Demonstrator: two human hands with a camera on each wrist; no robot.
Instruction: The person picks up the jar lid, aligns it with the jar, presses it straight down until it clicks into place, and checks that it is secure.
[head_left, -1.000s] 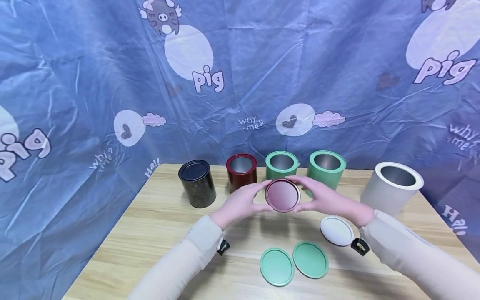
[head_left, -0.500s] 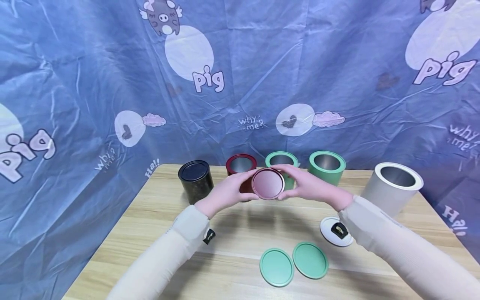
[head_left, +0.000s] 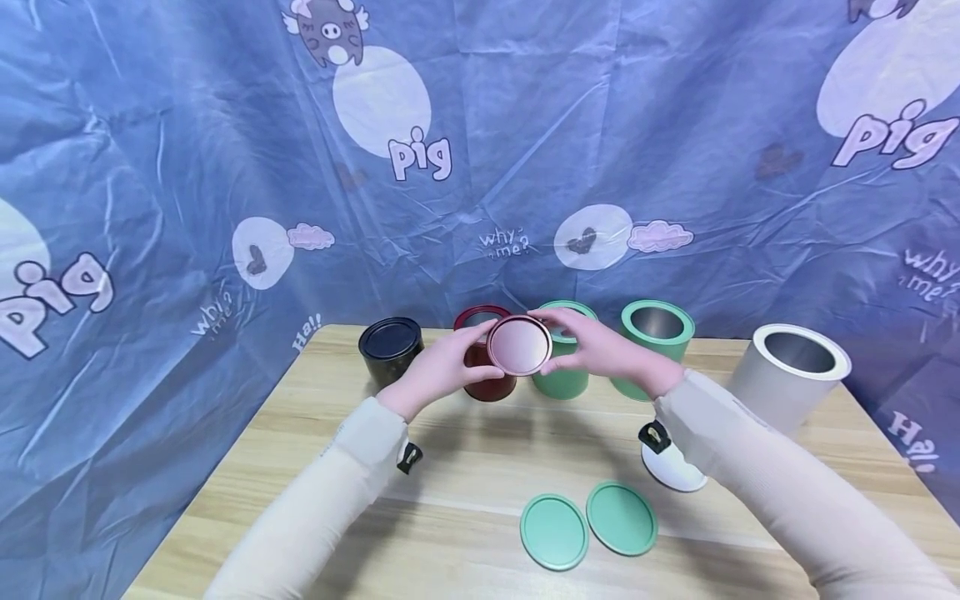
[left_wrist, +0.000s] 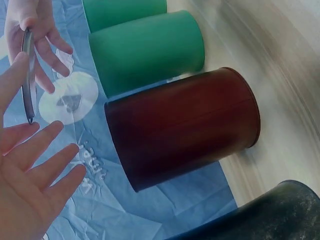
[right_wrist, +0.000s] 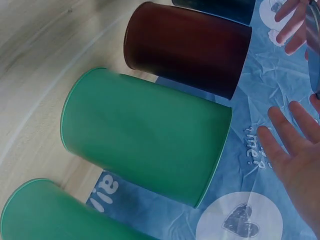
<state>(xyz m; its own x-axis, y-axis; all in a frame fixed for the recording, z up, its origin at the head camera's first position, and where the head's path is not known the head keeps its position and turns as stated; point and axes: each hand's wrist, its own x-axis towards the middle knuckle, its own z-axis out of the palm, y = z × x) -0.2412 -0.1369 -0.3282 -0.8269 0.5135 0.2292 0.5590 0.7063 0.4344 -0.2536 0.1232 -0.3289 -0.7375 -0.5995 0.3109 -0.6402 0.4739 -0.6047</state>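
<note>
A round dark red lid [head_left: 520, 345] is held up between two hands. My left hand [head_left: 442, 369] pinches its left edge with thumb and fingertips; my right hand [head_left: 596, 348] does the same at the right edge. In the head view the lid partly covers an open dark red can [head_left: 491, 390] and the side of a green can [head_left: 561, 385]. The left wrist view shows the lid [left_wrist: 28, 80] edge-on, apart from the red can's [left_wrist: 182, 130] mouth. The remaining fingers of both hands are spread and touch nothing.
A lidded black can [head_left: 390, 340] stands left of the red one. Another open green can [head_left: 657, 321] and an open white can [head_left: 783, 379] stand right. Nearer on the wooden table [head_left: 420, 533] lie two green lids [head_left: 554, 532] and a white lid [head_left: 675, 468], partly hidden by the right wrist.
Both hands have carried the red lid left and farther from me, from in front of the green can toward the red can. The cans and the lids on the table have not moved.
</note>
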